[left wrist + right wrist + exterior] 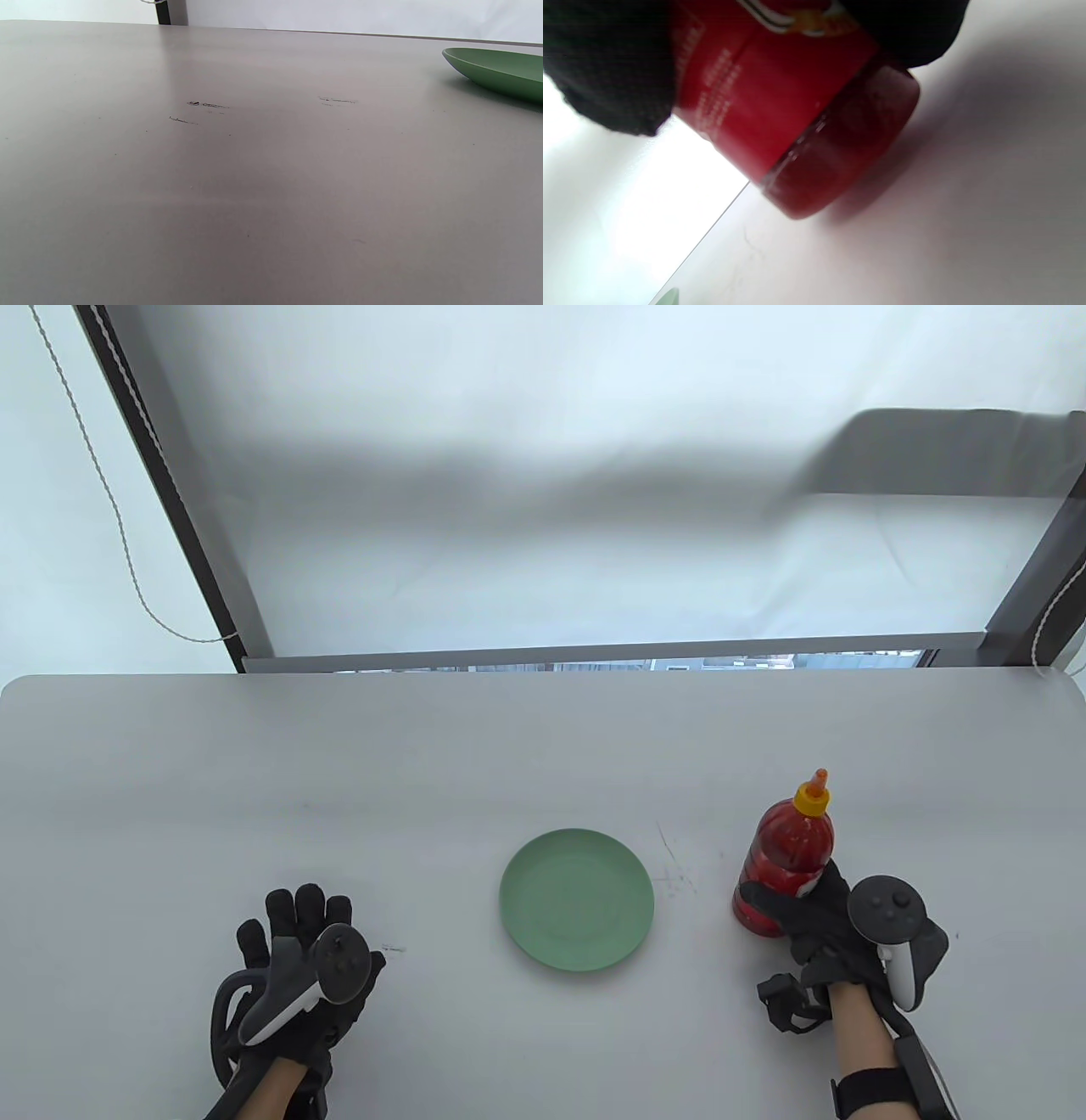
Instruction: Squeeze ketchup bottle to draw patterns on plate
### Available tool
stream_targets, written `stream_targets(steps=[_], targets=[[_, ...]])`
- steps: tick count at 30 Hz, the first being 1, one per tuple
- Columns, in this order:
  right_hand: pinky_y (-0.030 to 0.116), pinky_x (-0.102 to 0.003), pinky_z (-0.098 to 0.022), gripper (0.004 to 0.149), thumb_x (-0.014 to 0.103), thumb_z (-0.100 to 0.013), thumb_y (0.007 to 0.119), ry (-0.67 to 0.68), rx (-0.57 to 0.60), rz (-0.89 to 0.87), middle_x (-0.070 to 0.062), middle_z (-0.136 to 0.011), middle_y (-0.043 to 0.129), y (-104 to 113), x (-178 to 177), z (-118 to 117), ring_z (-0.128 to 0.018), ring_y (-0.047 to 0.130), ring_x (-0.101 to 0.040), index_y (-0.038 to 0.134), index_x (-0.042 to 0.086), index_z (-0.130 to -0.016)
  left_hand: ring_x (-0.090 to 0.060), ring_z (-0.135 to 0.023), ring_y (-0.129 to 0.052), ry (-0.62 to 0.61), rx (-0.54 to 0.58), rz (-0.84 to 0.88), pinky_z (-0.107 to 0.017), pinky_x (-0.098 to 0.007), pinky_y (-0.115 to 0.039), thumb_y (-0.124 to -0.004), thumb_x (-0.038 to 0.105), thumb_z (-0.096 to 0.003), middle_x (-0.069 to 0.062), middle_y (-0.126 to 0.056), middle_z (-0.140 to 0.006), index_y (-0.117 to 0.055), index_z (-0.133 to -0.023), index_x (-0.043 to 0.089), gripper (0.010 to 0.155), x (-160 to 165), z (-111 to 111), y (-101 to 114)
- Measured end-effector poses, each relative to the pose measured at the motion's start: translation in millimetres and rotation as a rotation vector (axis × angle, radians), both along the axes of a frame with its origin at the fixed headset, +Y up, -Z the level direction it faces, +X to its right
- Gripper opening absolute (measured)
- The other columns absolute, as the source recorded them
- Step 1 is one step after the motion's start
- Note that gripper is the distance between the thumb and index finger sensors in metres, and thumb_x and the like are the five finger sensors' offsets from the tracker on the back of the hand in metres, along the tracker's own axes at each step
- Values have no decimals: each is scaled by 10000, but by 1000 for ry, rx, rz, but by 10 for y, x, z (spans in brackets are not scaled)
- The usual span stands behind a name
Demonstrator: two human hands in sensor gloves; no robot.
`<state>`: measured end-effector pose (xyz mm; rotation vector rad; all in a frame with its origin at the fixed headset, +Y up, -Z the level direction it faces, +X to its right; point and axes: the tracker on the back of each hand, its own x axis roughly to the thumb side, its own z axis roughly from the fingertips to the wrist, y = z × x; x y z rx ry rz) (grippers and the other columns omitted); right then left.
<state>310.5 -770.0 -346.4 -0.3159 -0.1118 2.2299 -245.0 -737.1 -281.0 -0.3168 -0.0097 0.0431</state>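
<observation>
A red ketchup bottle with a yellow cap and orange nozzle stands at the table's right. My right hand grips its lower body, fingers wrapped around it. In the right wrist view the bottle fills the frame, tilted by the camera, with gloved fingers on both sides; its base is at or just above the table. A bare green plate lies in the middle, left of the bottle; its rim shows in the left wrist view. My left hand rests flat on the table at the left, fingers spread, holding nothing.
The grey table has faint scratch marks between plate and bottle and near the left hand. A window frame and blind run behind the table's far edge.
</observation>
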Motion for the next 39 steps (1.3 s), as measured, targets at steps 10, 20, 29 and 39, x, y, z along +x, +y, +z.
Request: stream_targets(steps=[10,20,29,39], targets=[[718,-672,-727,975,648,-431,1005,159,194,-164,-274,-1091,747,618,-291,455,-991,816,-511,557,127,-1122,-515,-1045,46,18,-17,-42,-644,-735,-23,-431,549,-583,-272,0,-1206,-112,-1150,121,779,5,13,-35],[704,-704,-711,986,651,-427,1017,258,225,-184,-211,-1101,757,582,-497,600,-987,809,-454,557,169,-1153,-531,-1054,4,-23,91,-83,-672,-748,-88,-433,560,-577,-281,-22,-1209,-116,-1148,114,791,179,50,108],[657,-727,-728,988,622,-443,1022,341,166,-239,-226,-1108,675,421,-645,530,-993,714,-478,511,190,-1169,-549,-1075,-474,-271,358,146,-730,-736,-398,-418,634,-560,-275,-560,-1187,-408,-1159,86,812,1201,-87,1017],[685,-644,-750,988,636,-438,1018,435,146,-128,-231,-1107,754,387,-861,664,-970,832,-434,547,147,-1156,-352,-668,-848,-493,538,704,-522,-566,-715,-548,543,-587,-170,-806,-933,-391,-1140,75,742,1817,-188,1467]])
